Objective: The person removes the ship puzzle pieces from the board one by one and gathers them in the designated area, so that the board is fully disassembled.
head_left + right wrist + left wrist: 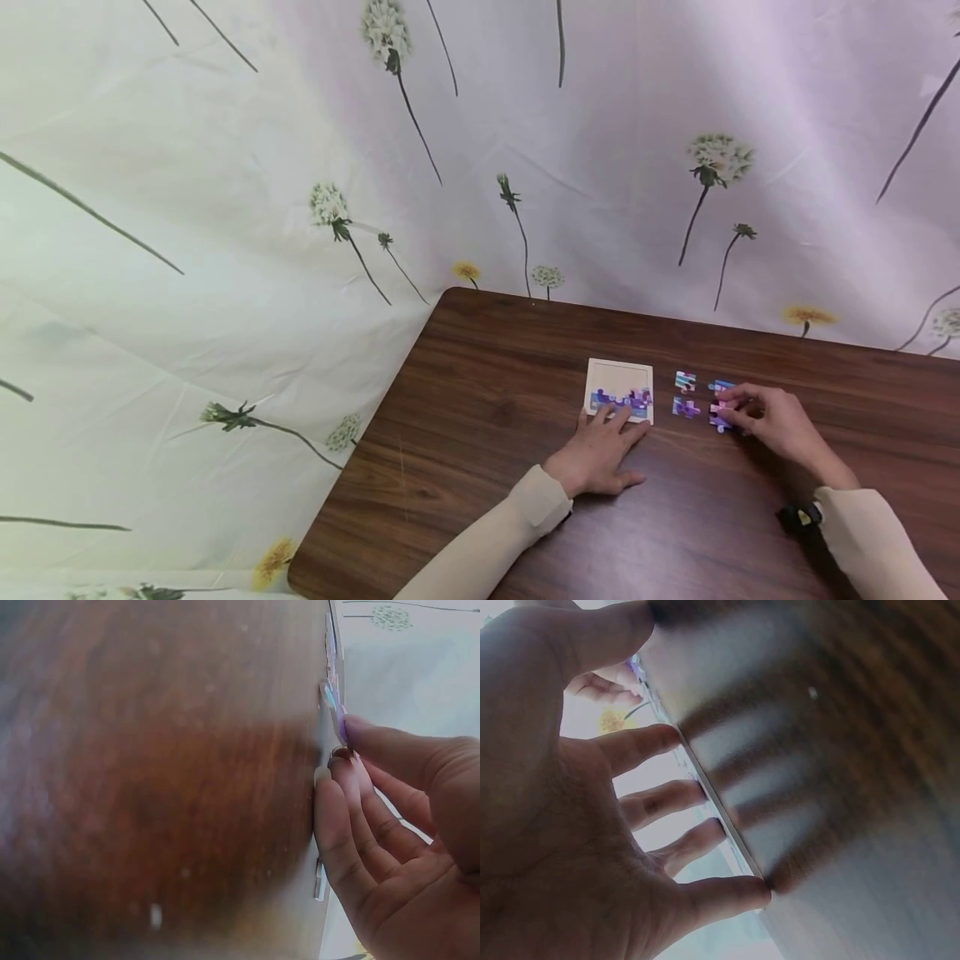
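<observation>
Left hand (600, 450): flat, fingers spread, pressing the puzzle tray (619, 377) steady on the desk (487, 417).
Right hand (765, 421): fingertips pinching a loose piece (722, 410).

Purple puzzle piece (720, 412) flat beside tray (619, 372).

Head view: from above and behind the arms, facing forward and down across the table (480, 433) toward a flowered cloth backdrop (225, 208); far enough to take in both hands.

Left wrist view: low, from behind the left hand (562, 825), very near, looking along the palm to its fingertips on the puzzle tray (705, 787); table blurred.

Right wrist view: same low angle behind the right hand (405, 847), close, fingertips at a puzzle piece (334, 712).

All three share the tabletop; both wrist views catch the backdrop beyond the fingers.
</observation>
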The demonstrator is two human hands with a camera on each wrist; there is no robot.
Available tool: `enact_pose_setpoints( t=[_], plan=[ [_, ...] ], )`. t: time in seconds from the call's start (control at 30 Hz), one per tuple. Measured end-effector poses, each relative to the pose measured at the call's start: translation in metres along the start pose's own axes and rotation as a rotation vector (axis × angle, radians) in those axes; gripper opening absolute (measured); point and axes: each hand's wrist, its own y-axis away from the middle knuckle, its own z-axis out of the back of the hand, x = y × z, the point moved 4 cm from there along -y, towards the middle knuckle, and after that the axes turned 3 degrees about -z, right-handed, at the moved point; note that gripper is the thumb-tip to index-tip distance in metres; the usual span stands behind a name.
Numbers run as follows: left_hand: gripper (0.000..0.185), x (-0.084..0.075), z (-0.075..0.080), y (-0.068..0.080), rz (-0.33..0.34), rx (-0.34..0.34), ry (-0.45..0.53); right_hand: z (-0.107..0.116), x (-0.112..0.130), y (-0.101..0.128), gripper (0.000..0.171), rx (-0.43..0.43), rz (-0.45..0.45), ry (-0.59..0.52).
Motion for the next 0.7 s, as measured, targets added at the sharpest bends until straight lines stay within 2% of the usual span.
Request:
enact_pose_setpoints(
  t=[0.17, 0.47, 0.7],
  plan=[
    [0.076, 0.0, -0.0002, 0.0007, -0.004, -0.002, -0.016, -0.0009, -0.0016, -0.0002, 0.015, -0.021, 0.015, 0.012],
    [0.077, 0.0, -0.0004, 0.0027, 0.003, 0.014, -0.006, -0.0015, -0.0019, -0.0011, 0.014, -0.004, 0.023, 0.022],
    [0.076, 0.001, 0.0009, 0.0024, -0.009, 0.002, -0.019, 0.0019, 0.0045, -0.0045, 0.011, -0.04, 0.06, 0.052]
  ],
)
